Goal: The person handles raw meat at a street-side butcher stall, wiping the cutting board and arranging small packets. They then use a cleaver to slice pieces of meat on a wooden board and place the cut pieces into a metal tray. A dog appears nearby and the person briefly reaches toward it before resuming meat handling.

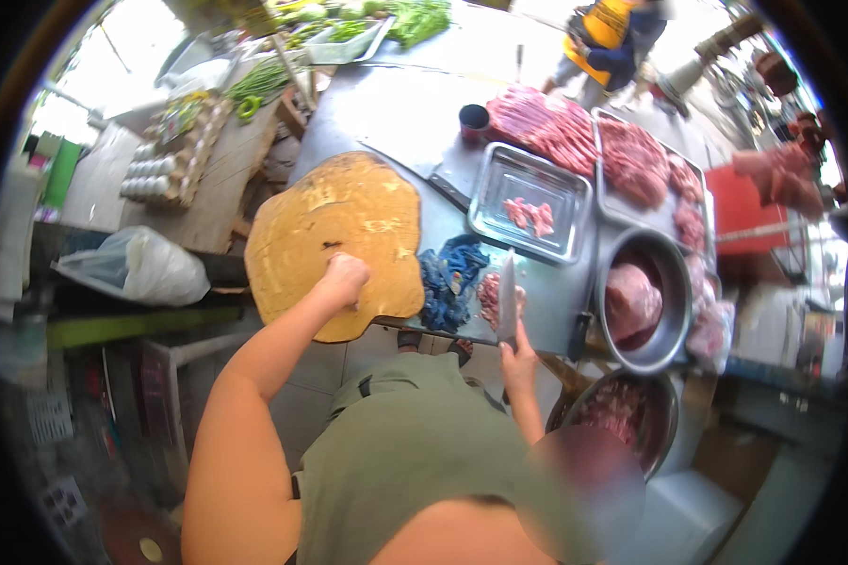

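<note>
My left hand (347,275) rests on the round wooden chopping block (377,202), its fingers curled in; whatever they might hold is hidden. A small dark mark shows on the wood just beyond it. In my right hand (518,358) is a knife (508,294) with a broad blade, pointing away from me over the metal table's near edge. Beside and partly under the blade lies a small heap of chopped meat (488,294). Between that heap and the block sits a crumpled blue plastic bag (454,273).
A metal tray (575,243) holds a few pink meat pieces. Beyond are meat slabs (542,122), a dark cup (474,121) and a black-handled knife (449,192). At right stand a meat-filled bowl (680,325) and a lower basin (667,433). Egg trays (181,155) lie left.
</note>
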A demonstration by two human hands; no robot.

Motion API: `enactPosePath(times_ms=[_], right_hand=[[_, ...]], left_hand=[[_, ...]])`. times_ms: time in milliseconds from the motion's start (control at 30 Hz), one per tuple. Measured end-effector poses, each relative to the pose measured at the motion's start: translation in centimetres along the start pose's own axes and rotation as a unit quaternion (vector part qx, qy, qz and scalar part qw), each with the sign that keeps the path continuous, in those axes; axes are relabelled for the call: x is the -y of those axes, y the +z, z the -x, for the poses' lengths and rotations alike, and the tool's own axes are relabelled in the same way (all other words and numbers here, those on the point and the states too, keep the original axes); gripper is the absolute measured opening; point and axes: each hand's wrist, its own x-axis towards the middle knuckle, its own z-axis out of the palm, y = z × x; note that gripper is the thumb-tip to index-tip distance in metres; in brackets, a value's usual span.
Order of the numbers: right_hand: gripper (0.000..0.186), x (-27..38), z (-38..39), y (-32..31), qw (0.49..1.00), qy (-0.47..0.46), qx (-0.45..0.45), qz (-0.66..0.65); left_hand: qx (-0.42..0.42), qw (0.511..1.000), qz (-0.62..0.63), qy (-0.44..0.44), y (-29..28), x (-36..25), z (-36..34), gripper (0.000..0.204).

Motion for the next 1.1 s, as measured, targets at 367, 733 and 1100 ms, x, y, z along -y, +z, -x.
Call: enactPosePath(times_ms=[367,733,1100], right_hand=[[0.064,0.4,-0.3,1.8,0.997,-0.069,-0.038,0.011],[0.063,-0.4,1.5,0.4,0.994,-0.021,-0.101,0.042],[0.065,0.1,1.2,-0.4,0.997,0.051,-0.062,0.005]], left_hand=[[-0.022,1.0,-0.004,0.002,0.9,0.5,-0.1,0.037],[0.043,0.994,-0.091,0.035,0.3,0.4,-0.4,0.054],[-0.006,0.998,-0.051,0.024,1.4,0.7,0.1,0.051]])
